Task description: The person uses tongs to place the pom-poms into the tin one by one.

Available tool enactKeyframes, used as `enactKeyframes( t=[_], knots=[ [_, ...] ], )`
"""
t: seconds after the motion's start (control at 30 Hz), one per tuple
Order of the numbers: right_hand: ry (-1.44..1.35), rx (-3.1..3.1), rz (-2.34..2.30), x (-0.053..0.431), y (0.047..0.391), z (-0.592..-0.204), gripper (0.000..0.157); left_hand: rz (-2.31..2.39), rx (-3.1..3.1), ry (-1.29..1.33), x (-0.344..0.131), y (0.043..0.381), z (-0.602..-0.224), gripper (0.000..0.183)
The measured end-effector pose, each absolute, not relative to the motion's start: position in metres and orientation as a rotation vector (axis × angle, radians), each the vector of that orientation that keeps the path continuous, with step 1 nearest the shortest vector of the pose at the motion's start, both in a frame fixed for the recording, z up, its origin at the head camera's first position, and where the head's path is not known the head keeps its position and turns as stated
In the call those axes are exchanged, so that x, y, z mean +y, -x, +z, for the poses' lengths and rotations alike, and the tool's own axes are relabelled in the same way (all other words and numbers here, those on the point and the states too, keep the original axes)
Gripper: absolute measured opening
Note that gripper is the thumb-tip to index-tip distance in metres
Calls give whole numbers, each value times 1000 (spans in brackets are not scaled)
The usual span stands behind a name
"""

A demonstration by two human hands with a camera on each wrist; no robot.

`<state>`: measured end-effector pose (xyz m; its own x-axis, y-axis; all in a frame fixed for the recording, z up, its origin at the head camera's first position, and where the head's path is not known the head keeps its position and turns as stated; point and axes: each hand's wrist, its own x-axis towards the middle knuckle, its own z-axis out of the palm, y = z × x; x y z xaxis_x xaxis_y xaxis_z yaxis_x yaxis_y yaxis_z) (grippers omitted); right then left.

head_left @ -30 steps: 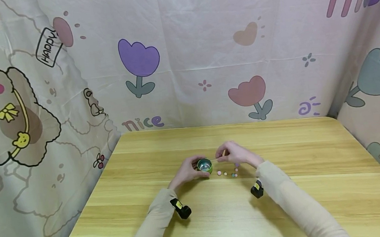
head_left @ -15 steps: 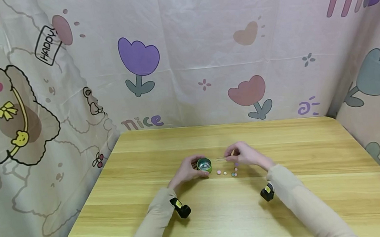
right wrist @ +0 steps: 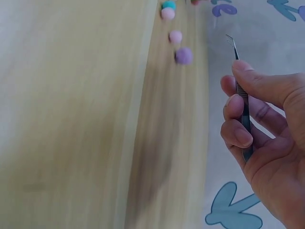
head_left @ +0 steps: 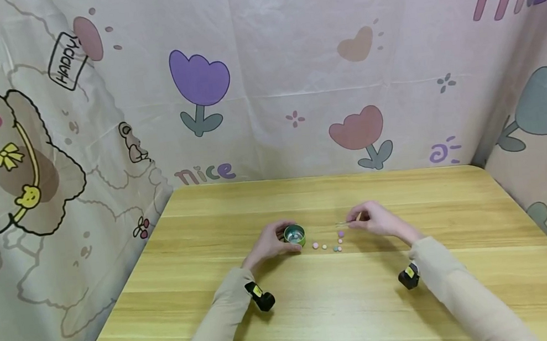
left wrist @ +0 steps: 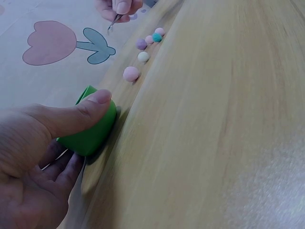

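My left hand (head_left: 272,242) grips a small green tin (left wrist: 93,131) that stands on the table, thumb on one side and fingers round the other. Inside the tin, in the head view, something small and pale shows. My right hand (head_left: 376,219) holds metal tweezers (right wrist: 243,102) between thumb and fingers, their bent tips pointing left and bearing nothing. Several small balls lie on the table between the hands: a larger pink ball (left wrist: 131,74), a white ball (left wrist: 143,57), a teal ball (left wrist: 157,37), a purple ball (right wrist: 183,56) and small pink ones (right wrist: 175,36).
The wooden table (head_left: 318,310) reaches back to a printed cloth (head_left: 268,71) hanging behind it. Another cloth side hangs at the left. Black wrist cameras (head_left: 266,301) sit on both sleeves.
My right hand has moved right with the tweezers, away from the tin and past the purple ball. The left hand and the tin have stayed in place.
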<state>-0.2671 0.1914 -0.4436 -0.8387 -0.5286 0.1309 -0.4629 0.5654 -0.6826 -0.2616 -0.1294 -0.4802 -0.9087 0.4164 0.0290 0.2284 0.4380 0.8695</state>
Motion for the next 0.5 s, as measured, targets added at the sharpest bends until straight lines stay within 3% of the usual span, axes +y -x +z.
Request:
enactKeyframes(
  t=[0.5],
  knots=[
    [861, 2658, -1025, 205, 264, -455, 9, 1478, 2491, -539, -129, 262, -480, 66]
  ],
)
